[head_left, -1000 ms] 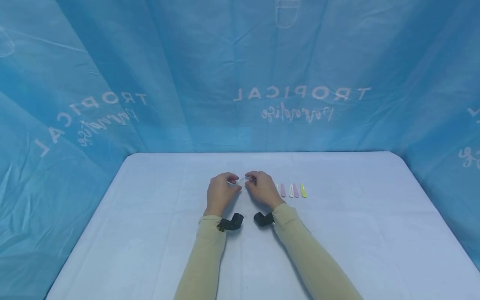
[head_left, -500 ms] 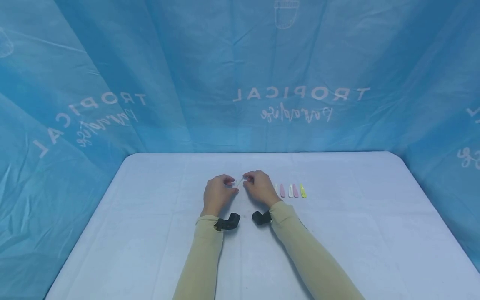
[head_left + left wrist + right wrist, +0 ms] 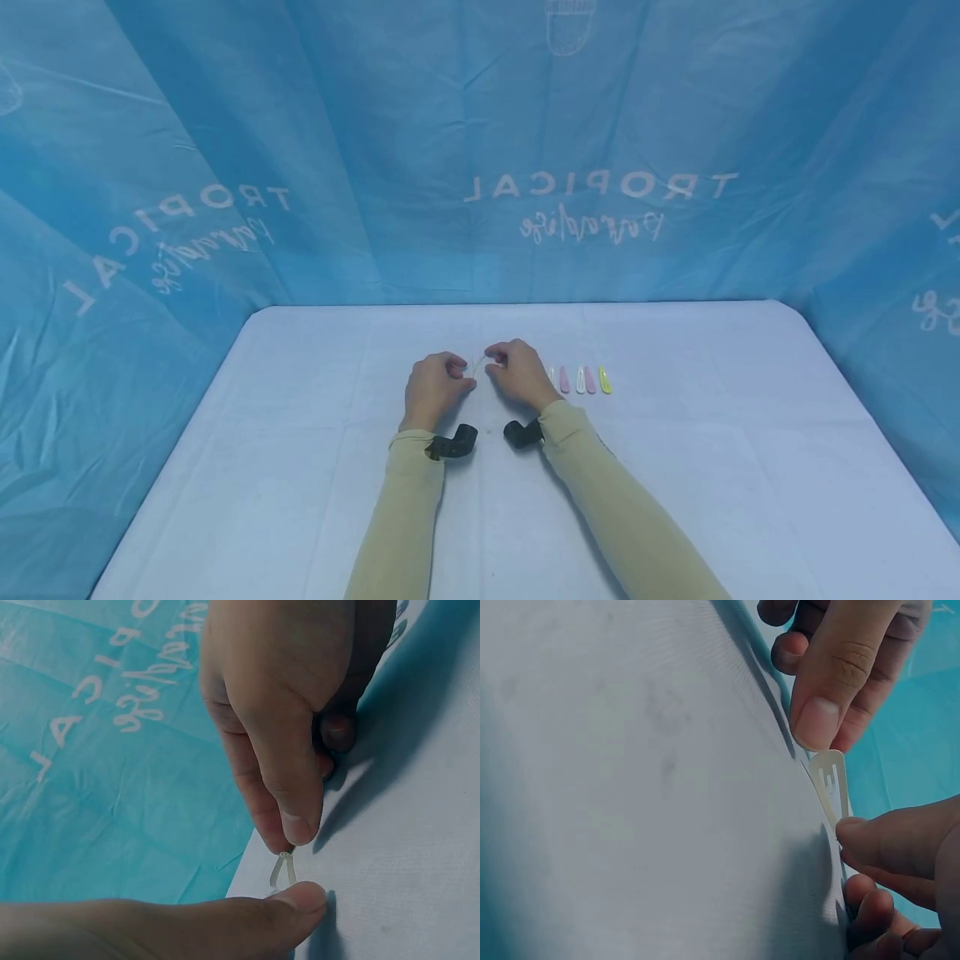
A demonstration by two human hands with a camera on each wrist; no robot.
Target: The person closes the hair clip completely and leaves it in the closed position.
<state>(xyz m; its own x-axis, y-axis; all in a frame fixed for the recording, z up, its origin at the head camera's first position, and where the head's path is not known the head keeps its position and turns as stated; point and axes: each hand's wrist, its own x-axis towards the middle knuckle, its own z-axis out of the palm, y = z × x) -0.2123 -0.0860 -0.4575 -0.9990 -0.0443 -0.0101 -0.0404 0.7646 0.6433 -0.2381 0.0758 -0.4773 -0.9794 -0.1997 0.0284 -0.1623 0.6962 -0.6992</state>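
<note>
Between my two hands is a white snap hair clip [image 3: 831, 776], its strips spread apart in the left wrist view. My left hand [image 3: 432, 388] has its thumb and index finger at the clip's broad, slotted end. At the other end, thumb and index finger of my right hand [image 3: 519, 374] pinch the clip. In the head view the clip [image 3: 478, 365] is a thin pale line bridging the fingertips, close over the white table [image 3: 300, 467].
Right of my right hand lies a row of hair clips: a white clip [image 3: 552, 377] partly hidden by the hand, a pink clip [image 3: 565, 380], another white clip [image 3: 581, 380], another pink clip [image 3: 590, 380] and a yellow clip [image 3: 605, 380]. A blue printed curtain [image 3: 420, 167] surrounds the table.
My left hand has shifted slightly left and toward me, widening the gap between the hands, so more of the clip shows. The right hand has moved only a little left.
</note>
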